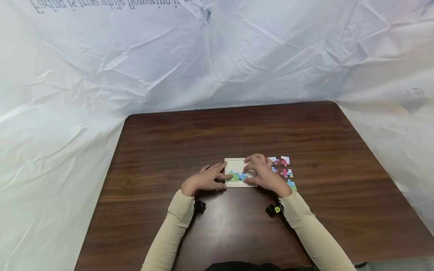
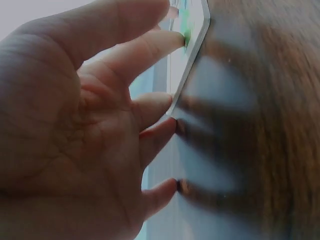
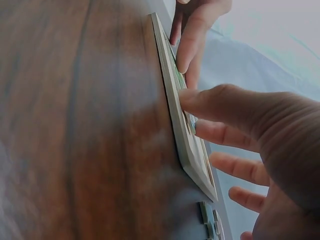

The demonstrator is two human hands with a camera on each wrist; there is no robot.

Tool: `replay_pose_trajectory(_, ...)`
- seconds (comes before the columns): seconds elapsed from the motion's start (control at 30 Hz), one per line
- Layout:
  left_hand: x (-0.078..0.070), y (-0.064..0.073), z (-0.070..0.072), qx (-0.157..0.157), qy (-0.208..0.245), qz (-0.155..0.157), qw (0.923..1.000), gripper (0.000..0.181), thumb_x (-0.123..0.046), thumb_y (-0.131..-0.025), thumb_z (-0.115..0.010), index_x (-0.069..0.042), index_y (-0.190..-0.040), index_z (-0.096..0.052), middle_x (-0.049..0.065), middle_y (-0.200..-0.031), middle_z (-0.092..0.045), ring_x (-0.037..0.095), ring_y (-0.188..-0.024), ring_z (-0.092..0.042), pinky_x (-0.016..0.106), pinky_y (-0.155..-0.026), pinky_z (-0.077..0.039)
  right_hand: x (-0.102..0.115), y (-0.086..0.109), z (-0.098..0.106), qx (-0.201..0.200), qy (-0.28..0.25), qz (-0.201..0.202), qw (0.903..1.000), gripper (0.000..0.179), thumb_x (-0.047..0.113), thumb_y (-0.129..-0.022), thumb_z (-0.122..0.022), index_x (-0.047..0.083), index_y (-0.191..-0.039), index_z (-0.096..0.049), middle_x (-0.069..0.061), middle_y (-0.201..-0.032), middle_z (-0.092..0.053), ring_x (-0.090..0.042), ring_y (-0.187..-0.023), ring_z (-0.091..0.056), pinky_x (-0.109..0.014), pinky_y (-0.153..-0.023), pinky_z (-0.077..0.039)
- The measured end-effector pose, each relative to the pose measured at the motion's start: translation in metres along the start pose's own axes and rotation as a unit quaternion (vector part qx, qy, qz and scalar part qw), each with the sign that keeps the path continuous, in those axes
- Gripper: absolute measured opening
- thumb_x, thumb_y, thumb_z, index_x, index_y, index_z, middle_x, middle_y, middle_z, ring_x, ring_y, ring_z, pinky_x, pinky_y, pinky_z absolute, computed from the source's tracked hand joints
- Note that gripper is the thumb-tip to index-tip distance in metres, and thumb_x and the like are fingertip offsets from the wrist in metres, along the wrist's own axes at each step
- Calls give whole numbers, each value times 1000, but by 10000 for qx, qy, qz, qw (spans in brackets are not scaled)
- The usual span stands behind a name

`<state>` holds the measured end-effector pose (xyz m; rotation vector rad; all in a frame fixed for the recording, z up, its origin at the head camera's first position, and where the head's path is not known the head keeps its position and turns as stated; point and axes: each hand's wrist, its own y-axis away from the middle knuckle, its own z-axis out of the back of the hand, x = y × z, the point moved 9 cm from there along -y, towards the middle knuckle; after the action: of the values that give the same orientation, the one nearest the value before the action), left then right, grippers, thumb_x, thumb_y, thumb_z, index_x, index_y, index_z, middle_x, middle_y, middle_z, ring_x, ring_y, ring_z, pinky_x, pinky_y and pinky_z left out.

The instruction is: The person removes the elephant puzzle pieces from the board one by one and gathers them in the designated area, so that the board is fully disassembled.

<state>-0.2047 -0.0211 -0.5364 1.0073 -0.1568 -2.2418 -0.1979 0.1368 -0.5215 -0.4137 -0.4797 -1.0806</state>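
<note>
A pale shallow puzzle tray (image 1: 234,159) lies on the table with a green puzzle piece (image 1: 233,178) and a blue puzzle piece (image 1: 242,176) along its near side. My left hand (image 1: 207,179) is spread at the tray's left edge, its index fingertip resting on the green piece. With thumb and index finger, my right hand (image 1: 266,176) holds the blue piece by its edges inside the tray; the other fingers arch over the tray's right part. The right wrist view shows the right thumb (image 3: 215,102) at the tray's near rim. The right hand hides part of the tray.
Several loose puzzle pieces (image 1: 287,173) lie on the table to the right of the tray, some partly covered by the right hand. The dark wooden table (image 1: 190,139) stretches around them. White sheeting (image 1: 217,75) hangs behind and beside the table.
</note>
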Motion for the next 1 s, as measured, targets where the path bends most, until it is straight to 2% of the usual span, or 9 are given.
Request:
replay_pose_trajectory(0.23, -2, -3, -1, -93, -68, 137, 9998, 44, -30, -104, -60, -23, -146, -57, 5, -169, -11, 28, -155, -9, 58, -120, -5, 0, 4, 4, -87, -188, 1, 9998, 13, 22, -84, -86, 19, -86, -74, -10, -132, -54, -37, -127, -36, -59, -89, -23)
replay_pose_trajectory(0.37, -1, -3, -2, -71, -20, 155, 9999, 43, -30, -104, -60, -23, -146, -57, 6, -169, -12, 28, -155, -9, 58, -120, -5, 1, 9, 7, -251, -198, 155, 9994, 14, 21, -83, -86, 19, -87, -73, -10, -131, -53, -38, -127, -36, -59, -88, -23)
replay_pose_trajectory(0.5, 0, -2, 1, -94, -26, 190, 9998, 43, -29, -104, -60, -23, -146, -56, 6, -169, -12, 27, -155, -8, 57, -120, -4, 3, 14, 19, -507, -187, 262, 9982, 16, 17, -81, -88, 17, -86, -73, -11, -129, -54, -40, -126, -35, -64, -89, -23)
replay_pose_trajectory(0.67, 1, 1, 7, -185, 51, 158, 9997, 42, -27, -103, -61, -20, -145, -58, 6, -169, -12, 27, -155, -8, 56, -121, -2, 3, 20, 37, -651, -181, 209, 9975, 17, 15, -78, -88, 15, -86, -74, -15, -128, -56, -41, -126, -35, -69, -92, -20)
replay_pose_trajectory(1.0, 2, 1, 6, -166, 53, 28, 9998, 43, -28, -103, -61, -19, -146, -58, 8, -169, -13, 29, -155, -10, 58, -120, -4, -14, 47, 65, -774, 15, 31, 9970, 18, 13, -77, -89, 15, -86, -73, -19, -126, -56, -44, -123, -35, -72, -92, -15)
